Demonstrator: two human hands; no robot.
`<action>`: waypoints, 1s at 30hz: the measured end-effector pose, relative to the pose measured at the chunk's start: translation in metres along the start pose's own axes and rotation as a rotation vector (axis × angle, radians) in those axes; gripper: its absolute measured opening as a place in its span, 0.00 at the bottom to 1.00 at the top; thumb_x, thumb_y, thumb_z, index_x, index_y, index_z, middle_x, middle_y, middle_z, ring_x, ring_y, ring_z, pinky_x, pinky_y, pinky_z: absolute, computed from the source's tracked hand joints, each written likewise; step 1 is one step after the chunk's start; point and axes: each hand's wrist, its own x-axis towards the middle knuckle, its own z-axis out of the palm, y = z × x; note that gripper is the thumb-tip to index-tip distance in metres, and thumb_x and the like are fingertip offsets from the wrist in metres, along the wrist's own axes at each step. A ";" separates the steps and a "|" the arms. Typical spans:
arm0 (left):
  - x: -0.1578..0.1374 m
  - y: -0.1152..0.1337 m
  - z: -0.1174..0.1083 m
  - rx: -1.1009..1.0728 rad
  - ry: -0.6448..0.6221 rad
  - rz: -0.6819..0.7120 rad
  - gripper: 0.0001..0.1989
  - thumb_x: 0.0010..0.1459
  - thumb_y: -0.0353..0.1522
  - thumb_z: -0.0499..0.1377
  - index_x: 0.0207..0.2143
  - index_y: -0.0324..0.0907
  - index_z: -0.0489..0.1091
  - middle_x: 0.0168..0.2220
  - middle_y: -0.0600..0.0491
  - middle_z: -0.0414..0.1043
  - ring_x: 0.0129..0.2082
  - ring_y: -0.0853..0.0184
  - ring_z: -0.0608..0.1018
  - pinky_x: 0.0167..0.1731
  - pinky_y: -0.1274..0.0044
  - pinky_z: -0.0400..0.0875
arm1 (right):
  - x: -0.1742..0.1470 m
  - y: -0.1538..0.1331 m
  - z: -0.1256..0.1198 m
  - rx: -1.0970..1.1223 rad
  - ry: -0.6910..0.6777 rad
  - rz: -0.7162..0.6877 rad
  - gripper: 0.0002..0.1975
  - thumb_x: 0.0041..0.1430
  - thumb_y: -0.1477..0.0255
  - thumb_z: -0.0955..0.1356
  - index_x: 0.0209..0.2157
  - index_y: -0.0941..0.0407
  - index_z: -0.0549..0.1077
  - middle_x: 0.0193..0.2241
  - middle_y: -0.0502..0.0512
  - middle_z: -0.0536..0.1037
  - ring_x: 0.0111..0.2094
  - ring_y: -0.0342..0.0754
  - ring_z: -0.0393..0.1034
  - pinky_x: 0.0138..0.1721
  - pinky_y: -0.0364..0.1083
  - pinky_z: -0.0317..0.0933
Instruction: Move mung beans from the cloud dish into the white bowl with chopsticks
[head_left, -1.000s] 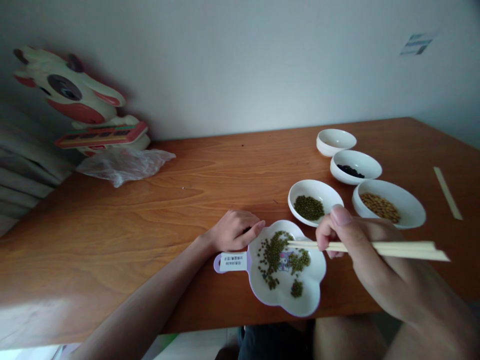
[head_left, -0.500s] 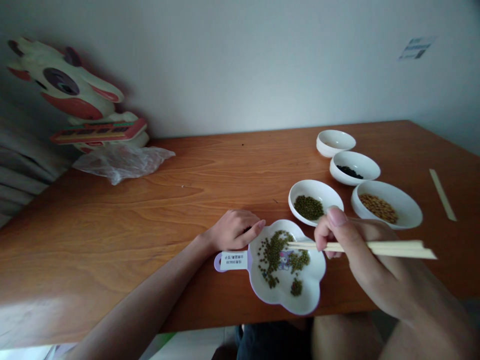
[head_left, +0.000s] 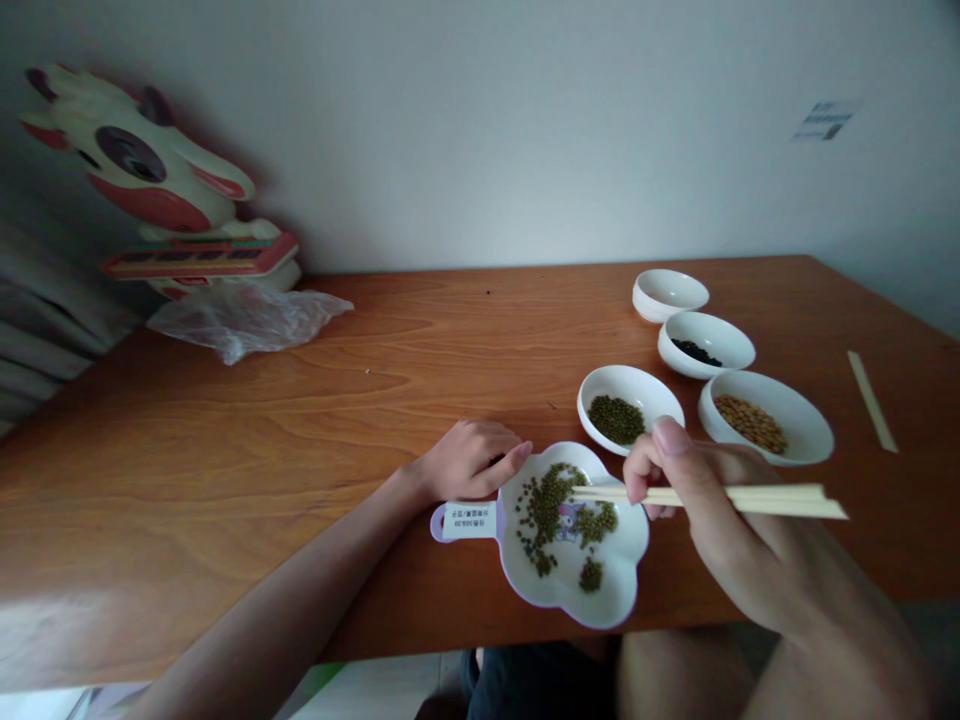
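A white, flower-shaped dish (head_left: 615,590) with a purple rim and a short labelled handle lies near the table's front edge. Small green beans, apparently mung beans (head_left: 555,495), are spread over it in loose clusters. My left hand (head_left: 476,460) rests palm down on the table above the handle, its thumb along the dish's rim and fingers loosely extended. In my right hand (head_left: 697,480) is a pair of wooden chopsticks (head_left: 772,498), pinched by thumb and fingers. Their tips are close together at the green beans; whether a bean is between them I cannot tell.
Beyond the dish stands a white bowl (head_left: 660,390) of green beans. To its right are bowls with tan beans (head_left: 814,435) and dark beans (head_left: 739,345), and another white bowl (head_left: 686,290) behind. A wooden strip (head_left: 871,400), plastic bag (head_left: 255,325) and cow toy keyboard (head_left: 202,260) lie farther out.
The camera view has shifted slightly. My right hand and the chopsticks stay almost in place over the dish, and my left hand keeps its position.
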 end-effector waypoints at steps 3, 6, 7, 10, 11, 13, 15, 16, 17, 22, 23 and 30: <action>0.000 0.000 0.000 -0.001 0.008 0.006 0.22 0.75 0.37 0.43 0.26 0.42 0.61 0.27 0.53 0.69 0.27 0.69 0.69 0.34 0.74 0.63 | -0.001 0.000 0.001 0.000 -0.004 -0.003 0.30 0.73 0.49 0.53 0.28 0.52 0.71 0.26 0.49 0.75 0.31 0.47 0.70 0.36 0.48 0.59; 0.001 0.000 0.000 -0.004 0.018 0.016 0.22 0.75 0.37 0.43 0.26 0.42 0.61 0.27 0.53 0.69 0.27 0.69 0.69 0.34 0.74 0.62 | -0.001 -0.001 0.001 -0.009 -0.025 -0.016 0.31 0.73 0.49 0.52 0.28 0.52 0.71 0.26 0.50 0.75 0.31 0.49 0.70 0.35 0.49 0.59; 0.001 0.000 0.000 -0.005 0.020 0.017 0.22 0.75 0.37 0.43 0.26 0.42 0.61 0.27 0.53 0.69 0.27 0.69 0.69 0.34 0.74 0.62 | -0.001 -0.001 0.002 -0.010 -0.032 -0.018 0.31 0.73 0.50 0.51 0.28 0.52 0.70 0.25 0.50 0.75 0.31 0.49 0.70 0.35 0.49 0.58; 0.001 0.000 0.000 -0.008 0.014 0.018 0.22 0.75 0.37 0.43 0.26 0.42 0.60 0.27 0.53 0.69 0.27 0.69 0.69 0.34 0.74 0.62 | -0.001 0.000 0.002 -0.005 -0.029 -0.022 0.30 0.73 0.50 0.52 0.28 0.52 0.70 0.25 0.50 0.75 0.30 0.49 0.70 0.35 0.49 0.59; 0.001 0.000 0.000 -0.008 0.012 0.017 0.22 0.75 0.37 0.43 0.26 0.42 0.60 0.27 0.53 0.69 0.27 0.69 0.69 0.34 0.74 0.62 | -0.001 0.000 0.002 -0.004 -0.019 -0.027 0.29 0.74 0.51 0.53 0.28 0.52 0.70 0.25 0.50 0.75 0.30 0.49 0.70 0.35 0.49 0.59; 0.001 0.000 0.000 -0.007 0.007 0.015 0.22 0.75 0.37 0.43 0.26 0.42 0.60 0.27 0.53 0.68 0.27 0.69 0.69 0.34 0.74 0.62 | 0.000 0.000 0.002 -0.008 -0.002 -0.039 0.29 0.74 0.51 0.53 0.27 0.52 0.70 0.24 0.50 0.75 0.29 0.49 0.70 0.34 0.49 0.59; 0.001 0.000 0.000 -0.007 0.002 0.010 0.22 0.75 0.37 0.43 0.26 0.42 0.60 0.26 0.53 0.68 0.27 0.69 0.69 0.34 0.74 0.62 | 0.001 0.000 0.003 -0.013 0.005 -0.053 0.29 0.74 0.51 0.54 0.26 0.52 0.70 0.23 0.50 0.75 0.29 0.48 0.70 0.34 0.48 0.59; 0.001 0.000 0.000 -0.006 0.001 0.010 0.22 0.75 0.37 0.43 0.26 0.42 0.60 0.26 0.53 0.68 0.27 0.69 0.69 0.34 0.74 0.63 | 0.001 0.000 0.003 -0.013 0.011 -0.060 0.29 0.74 0.51 0.54 0.26 0.52 0.70 0.23 0.50 0.74 0.28 0.48 0.70 0.33 0.48 0.59; 0.000 0.000 0.000 -0.005 0.001 0.009 0.22 0.75 0.37 0.43 0.26 0.42 0.60 0.26 0.53 0.68 0.27 0.69 0.69 0.34 0.74 0.63 | 0.001 0.000 0.003 -0.012 0.015 -0.064 0.29 0.73 0.51 0.54 0.26 0.52 0.70 0.23 0.50 0.74 0.28 0.48 0.70 0.33 0.48 0.59; 0.000 -0.001 0.001 0.004 0.002 0.010 0.22 0.75 0.37 0.42 0.26 0.42 0.60 0.27 0.53 0.68 0.27 0.69 0.69 0.34 0.74 0.62 | 0.002 -0.001 0.002 -0.020 0.007 -0.089 0.30 0.74 0.51 0.53 0.25 0.53 0.70 0.22 0.49 0.74 0.27 0.47 0.69 0.32 0.48 0.58; 0.000 -0.001 0.001 0.004 0.002 0.009 0.22 0.75 0.37 0.43 0.26 0.42 0.60 0.26 0.53 0.68 0.27 0.69 0.69 0.34 0.74 0.62 | 0.002 -0.002 0.003 -0.024 0.007 -0.093 0.31 0.74 0.51 0.52 0.25 0.53 0.70 0.22 0.49 0.73 0.27 0.47 0.68 0.32 0.48 0.57; 0.001 0.000 0.000 -0.018 -0.003 0.007 0.22 0.75 0.37 0.42 0.26 0.42 0.60 0.27 0.53 0.68 0.27 0.69 0.68 0.34 0.74 0.62 | 0.006 -0.006 0.005 -0.011 0.035 -0.091 0.31 0.74 0.52 0.53 0.23 0.53 0.69 0.21 0.49 0.73 0.26 0.47 0.68 0.32 0.48 0.57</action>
